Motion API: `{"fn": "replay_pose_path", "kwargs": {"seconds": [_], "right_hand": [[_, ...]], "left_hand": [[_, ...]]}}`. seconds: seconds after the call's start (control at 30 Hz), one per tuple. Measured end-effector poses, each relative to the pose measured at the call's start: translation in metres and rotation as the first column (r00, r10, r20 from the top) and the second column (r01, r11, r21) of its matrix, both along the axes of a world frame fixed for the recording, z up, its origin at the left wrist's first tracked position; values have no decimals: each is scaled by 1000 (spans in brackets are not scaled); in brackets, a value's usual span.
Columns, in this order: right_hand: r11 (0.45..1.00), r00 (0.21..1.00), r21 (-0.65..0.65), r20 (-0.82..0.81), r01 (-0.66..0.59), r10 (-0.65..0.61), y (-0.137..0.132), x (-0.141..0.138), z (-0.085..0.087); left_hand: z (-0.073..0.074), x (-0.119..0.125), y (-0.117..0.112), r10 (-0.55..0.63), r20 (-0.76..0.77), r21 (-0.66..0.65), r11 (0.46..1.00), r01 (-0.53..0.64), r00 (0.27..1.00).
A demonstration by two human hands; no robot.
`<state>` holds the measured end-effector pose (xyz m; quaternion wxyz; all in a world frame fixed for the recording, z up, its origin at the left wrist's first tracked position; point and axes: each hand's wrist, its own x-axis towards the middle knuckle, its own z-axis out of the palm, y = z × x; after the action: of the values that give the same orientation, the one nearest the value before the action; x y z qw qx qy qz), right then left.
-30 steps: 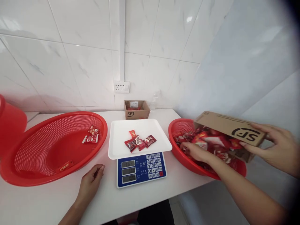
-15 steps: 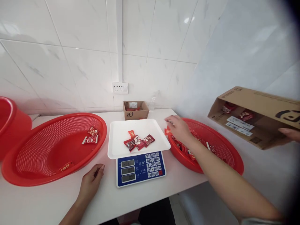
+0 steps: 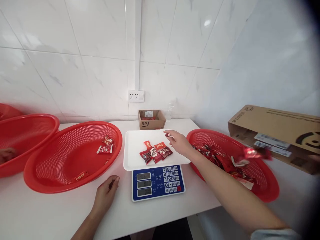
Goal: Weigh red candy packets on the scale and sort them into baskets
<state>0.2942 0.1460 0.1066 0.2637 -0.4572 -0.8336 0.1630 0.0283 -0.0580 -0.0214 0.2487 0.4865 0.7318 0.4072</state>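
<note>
My right hand [image 3: 178, 141] pinches a small dark-red snack packet [image 3: 170, 135] over the right part of the white scale tray [image 3: 135, 136]. On the tray lies a loose cluster of several red and orange packets [image 3: 154, 154]. The scale's blue keypad panel [image 3: 160, 190] faces me below the tray. My left hand [image 3: 107, 191] rests on the table left of the scale, its fingers curled in and nothing seen in them. Under my right forearm, a red basket [image 3: 197, 133] holds many red packets [image 3: 215, 156].
Left of the scale, a red basket [image 3: 70, 133] holds a few packets. Another person's hand [image 3: 7, 155] is inside a further red basket [image 3: 50, 121]. At right, an SF cardboard box [image 3: 270, 116] is tipped over the right basket. A small box [image 3: 151, 125] stands behind the tray.
My right hand has come from the right basket to above the tray with a packet. One more orange packet lies on the tray. The tipped box is lower, with a blurred packet falling from it.
</note>
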Motion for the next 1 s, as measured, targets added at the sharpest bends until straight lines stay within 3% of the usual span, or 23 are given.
{"fn": "replay_pose_path", "kwargs": {"seconds": [0.13,0.3,0.43,0.53,0.7,1.0], "right_hand": [[990,984,41,118,132,-136,-14,39,8],[921,864,74,324,382,-384,-21,97,7],[895,777,34,482,444,-404,-21,125,-5],[907,798,-9,480,421,-365,-21,130,-11],[924,877,-39,333,379,-346,-20,125,-10],[907,879,-94,305,410,-366,-33,122,-13]], "left_hand": [[0,0,1,-6,6,-8,1000,6,1000],[4,1,2,2,-7,-17,1000,-2,1000],[6,1,2,9,-24,-31,999,-9,1000],[5,1,3,20,-22,-19,1000,-20,1000],[4,2,3,30,-21,-12,999,-30,999],[5,2,1,18,-17,-20,1000,-18,1000]]}}
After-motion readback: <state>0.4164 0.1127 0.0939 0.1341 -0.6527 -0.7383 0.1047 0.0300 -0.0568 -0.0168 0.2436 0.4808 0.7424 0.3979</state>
